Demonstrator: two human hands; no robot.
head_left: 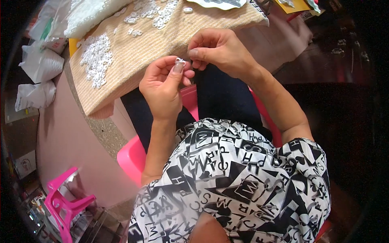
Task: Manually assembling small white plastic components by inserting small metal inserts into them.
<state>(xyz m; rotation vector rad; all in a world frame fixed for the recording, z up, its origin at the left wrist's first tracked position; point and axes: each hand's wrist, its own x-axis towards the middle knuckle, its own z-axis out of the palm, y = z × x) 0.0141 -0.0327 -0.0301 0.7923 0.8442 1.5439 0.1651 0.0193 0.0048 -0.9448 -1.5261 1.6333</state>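
Observation:
Between the thumb and fingers of my left hand (162,83) is a small white plastic piece (180,60) with a hole or loop showing at its top. My right hand (221,50) is close by on the right, its thumb and forefinger pinched together. Whatever that pinch holds, if anything, is too small to make out. Both hands are above my lap, at the near edge of a table covered with a striped beige cloth (133,65). A pile of small white oval pieces with holes (96,58) lies on the cloth to the left.
More white pieces (162,16) are scattered farther back, beside a clear bag of white pieces (91,18). A white sheet with a dark top (221,3) lies at the far edge. Stacked white cups (42,62) stand left. A pink plastic chair (65,202) is at lower left.

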